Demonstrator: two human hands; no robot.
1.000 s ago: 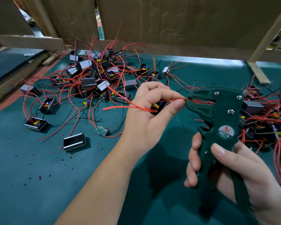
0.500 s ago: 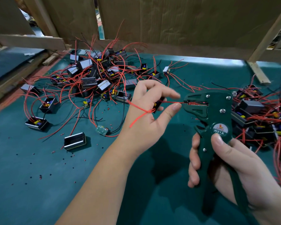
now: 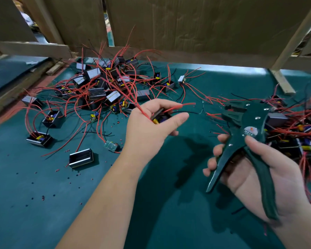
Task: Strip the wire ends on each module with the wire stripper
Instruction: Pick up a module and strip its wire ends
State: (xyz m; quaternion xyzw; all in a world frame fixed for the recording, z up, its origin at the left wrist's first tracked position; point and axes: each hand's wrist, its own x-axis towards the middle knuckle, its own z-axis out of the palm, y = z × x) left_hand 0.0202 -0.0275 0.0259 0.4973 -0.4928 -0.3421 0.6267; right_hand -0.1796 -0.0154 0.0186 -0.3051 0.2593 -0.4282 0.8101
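The right hand (image 3: 284, 173) grips the dark green wire stripper (image 3: 250, 119) above the green surface (image 3: 34, 212). Its fingers curl round one handle and the thumb lies across the other. The two handles stand spread apart in a V, and the tool's head points up and to the left.

To the left of the wire stripper, the left hand (image 3: 147, 130) holds one small module (image 3: 160, 116), pinched between thumb and curled fingers. The module is lifted off the surface. A red wire (image 3: 185, 105) and a thinner black wire (image 3: 187, 111) run out of it toward the wire stripper's head. Their tips end near the head but short of it, with a clear gap between. More red leads from the same module trail back over the knuckles, away from the wire stripper. The frame is too blurred to tell whether the tips are bare.

Well to the left of the wire stripper and farther back lies a tangled heap of modules (image 3: 104, 87) with red and black leads. A second heap (image 3: 294, 135) lies just to the right of the wire stripper, partly behind it. Left of the wire stripper, past the left forearm, a lone black case (image 3: 81, 157) sits on the surface, with a small bare circuit board (image 3: 110, 145) just beyond it. Tiny red and dark bits (image 3: 43, 197) are scattered on the surface nearer the viewer. Behind the wire stripper, a cardboard wall (image 3: 205, 24) closes off the far edge of the surface.
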